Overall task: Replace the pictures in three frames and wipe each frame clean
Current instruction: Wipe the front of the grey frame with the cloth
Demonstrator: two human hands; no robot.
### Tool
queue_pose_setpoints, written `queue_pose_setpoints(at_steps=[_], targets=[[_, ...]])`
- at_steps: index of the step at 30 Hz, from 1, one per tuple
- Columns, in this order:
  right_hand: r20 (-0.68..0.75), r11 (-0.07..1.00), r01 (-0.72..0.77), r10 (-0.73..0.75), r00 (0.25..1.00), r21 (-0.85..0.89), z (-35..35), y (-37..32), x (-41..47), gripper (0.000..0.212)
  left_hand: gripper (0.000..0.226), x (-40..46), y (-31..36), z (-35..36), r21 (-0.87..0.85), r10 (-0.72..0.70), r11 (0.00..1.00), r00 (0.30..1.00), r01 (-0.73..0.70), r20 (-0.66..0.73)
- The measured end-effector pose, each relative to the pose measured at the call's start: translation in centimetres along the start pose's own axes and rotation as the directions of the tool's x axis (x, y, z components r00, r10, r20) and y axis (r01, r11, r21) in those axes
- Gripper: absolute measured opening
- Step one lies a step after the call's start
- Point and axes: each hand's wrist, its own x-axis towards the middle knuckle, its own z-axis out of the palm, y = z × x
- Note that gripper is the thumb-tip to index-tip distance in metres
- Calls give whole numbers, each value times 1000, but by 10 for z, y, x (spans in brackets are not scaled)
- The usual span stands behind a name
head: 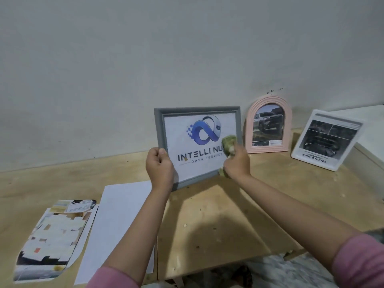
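Grey frame (198, 146) upright near centre of wooden table (228, 215), bottom edge on/close to the top, front facing camera. Print inside: blue loop logo, text "INTELLI NU…" / "DATA SERVIC…", last letters covered.

L hand (159, 165) grips frame's lower-left corner, fingers curled round the edge, thumb on the front. R hand (237, 163) clenched on a greenish cloth (229, 143), cloth pressed to the glass at frame's right side; a bit of cloth also shows under the hand by the lower-right corner. Pink sleeves at both forearms, cut off by bottom edge.

Surroundings:
- Pink arched frame (268, 124) just right of grey one, upright against wall (145, 59), vehicle photo inside.
- White frame (327, 140) further right, leaning back, print upside down ("TOUGH & AGILE" inverted). Dark photos in it hard to make out.
- Pale box/unit behind it at far right, cut off by frame edge; cannot tell what it is.
- Blank white sheet (118, 225) flat on table left of L forearm, lower part hidden by the arm.
- Cut-out print (54, 238) w/ rounded corner further left, a smaller print overlapping its top. Content blurry.

Dark specks on wall above pink frame.
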Motion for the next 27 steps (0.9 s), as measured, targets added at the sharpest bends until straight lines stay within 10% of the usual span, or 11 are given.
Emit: queue_pose_setpoints(at_steps=[7, 13, 19, 23, 27], targets=[[256, 983, 182, -173, 951, -10, 53, -9, -76, 91, 31, -6, 4, 6, -17, -66, 998, 995, 65, -68], [490, 850, 464, -524, 697, 250, 48, 9, -110, 69, 32, 10, -1, -10, -29, -104, 994, 985, 101, -135], [125, 948, 252, -279, 952, 194, 20, 2, -71, 56, 32, 18, -6, -22, -81, -138, 989, 980, 127, -144], [309, 914, 324, -242, 920, -246, 28, 13, -44, 77, 33, 9, -3, -17, -129, -162, 981, 977, 144, -141], [350, 848, 425, -312, 883, -317, 49, 4, -72, 80, 31, 3, 3, -8, -120, -146, 984, 980, 131, -135]])
